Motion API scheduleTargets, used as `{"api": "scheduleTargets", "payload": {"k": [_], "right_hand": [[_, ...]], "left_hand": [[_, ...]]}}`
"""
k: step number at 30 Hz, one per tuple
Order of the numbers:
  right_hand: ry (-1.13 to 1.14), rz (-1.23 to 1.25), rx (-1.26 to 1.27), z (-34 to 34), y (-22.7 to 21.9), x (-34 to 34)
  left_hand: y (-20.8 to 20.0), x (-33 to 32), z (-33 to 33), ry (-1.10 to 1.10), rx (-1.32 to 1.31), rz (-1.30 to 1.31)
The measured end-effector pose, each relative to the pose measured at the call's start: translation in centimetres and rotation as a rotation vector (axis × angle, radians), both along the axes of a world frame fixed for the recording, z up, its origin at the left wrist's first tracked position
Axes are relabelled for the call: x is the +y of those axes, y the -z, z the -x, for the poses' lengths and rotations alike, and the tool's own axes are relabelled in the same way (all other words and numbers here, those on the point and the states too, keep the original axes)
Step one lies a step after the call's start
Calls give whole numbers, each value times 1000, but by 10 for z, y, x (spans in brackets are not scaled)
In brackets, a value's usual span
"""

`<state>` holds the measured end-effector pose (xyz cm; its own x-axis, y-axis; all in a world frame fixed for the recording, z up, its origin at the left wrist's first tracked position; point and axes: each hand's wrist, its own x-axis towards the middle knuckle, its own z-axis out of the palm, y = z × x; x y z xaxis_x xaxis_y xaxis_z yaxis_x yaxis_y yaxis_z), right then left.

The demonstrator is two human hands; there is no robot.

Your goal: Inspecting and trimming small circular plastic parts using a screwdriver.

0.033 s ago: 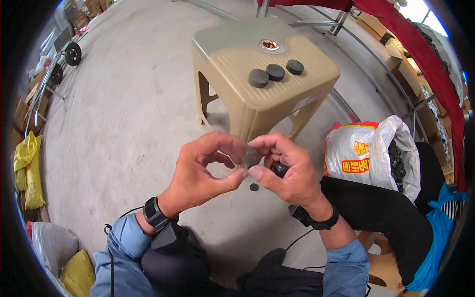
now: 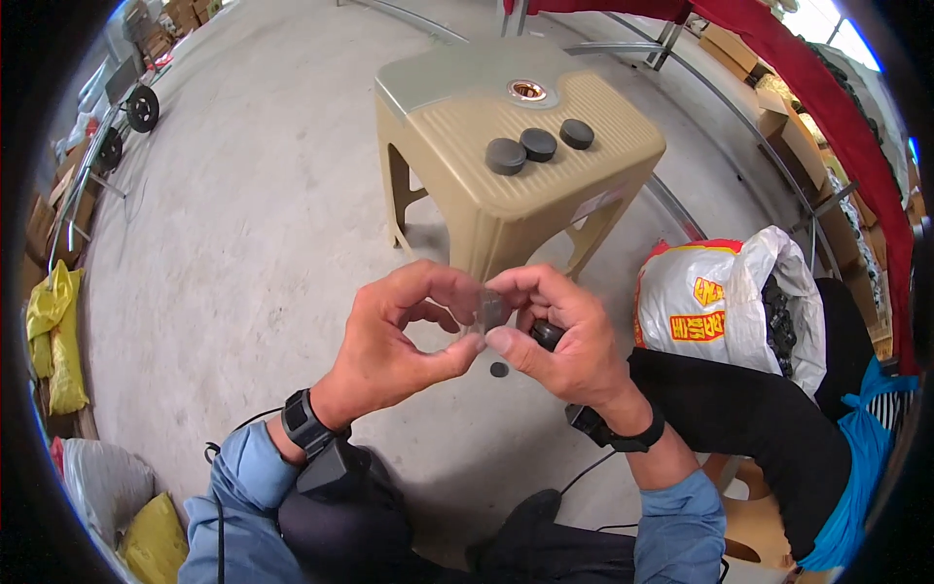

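Between the fingertips of my left hand and my right hand is a small, clear, thin piece like a film or plastic sleeve; its exact kind is hard to make out. Both hands pinch it, thumbs below and index fingers above. A small black round piece also sits tucked inside my right hand's curled fingers. Beyond my hands stands a tan plastic stool. On its ribbed top lie three dark round discs, the left one touching or nearly touching the middle one, the right one apart.
A small dark disc lies on the floor below my hands. At right, a white sack of black pieces stands beside another person's black-clad leg. Metal rails run behind the stool. Yellow bags and a wheeled cart line the left.
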<state>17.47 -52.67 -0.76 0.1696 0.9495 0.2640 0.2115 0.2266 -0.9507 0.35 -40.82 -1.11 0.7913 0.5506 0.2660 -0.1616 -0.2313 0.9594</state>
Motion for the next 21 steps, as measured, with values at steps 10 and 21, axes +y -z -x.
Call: {"api": "scheduleTargets", "payload": {"k": [10, 21], "right_hand": [[288, -11, -258, -12, -37, 7], [693, -308, -438, -53, -19, 34]], "left_hand": [[-7, -8, 2, -18, 65, 101], [-95, -59, -7, 686, -207, -484]]}}
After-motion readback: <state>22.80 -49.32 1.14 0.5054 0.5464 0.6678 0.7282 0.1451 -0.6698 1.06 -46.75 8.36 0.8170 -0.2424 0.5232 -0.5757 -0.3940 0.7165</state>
